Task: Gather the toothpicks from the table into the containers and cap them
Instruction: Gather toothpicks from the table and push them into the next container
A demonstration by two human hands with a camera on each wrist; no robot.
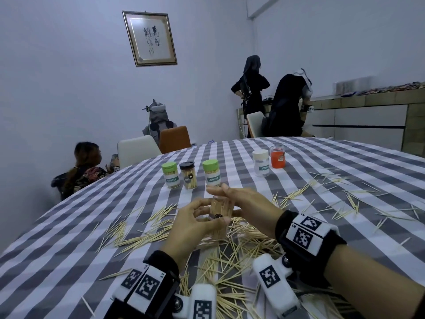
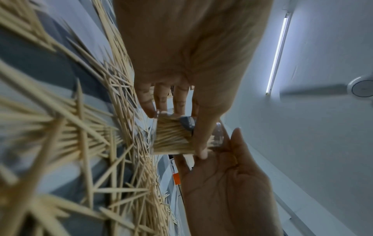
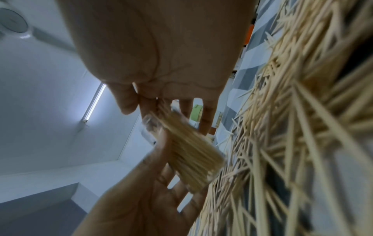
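Observation:
A clear container [image 1: 219, 212] packed with toothpicks stands uncapped, tilted over the pile of loose toothpicks [image 1: 230, 261]. My left hand [image 1: 207, 214] grips it with thumb and fingers round its wall. In the left wrist view that left hand [image 2: 176, 134] curls round the container [image 2: 171, 140]. My right hand [image 1: 226, 201] lies flat with straight fingers against the container's open end. The right wrist view shows the right hand [image 3: 164, 118] stretched over the toothpick bundle in the container [image 3: 187, 148]. Blur hides whether any toothpick sits between its fingers.
Two green-lidded jars [image 1: 170, 174] [image 1: 211, 172] and a black-lidded jar [image 1: 187, 174] stand behind my hands, all capped and full. A white-lidded jar [image 1: 261, 163] and an orange jar [image 1: 277, 157] stand further right. Toothpicks litter the checked tablecloth [image 1: 69, 238]. A person [image 1: 87, 166] sits at the left.

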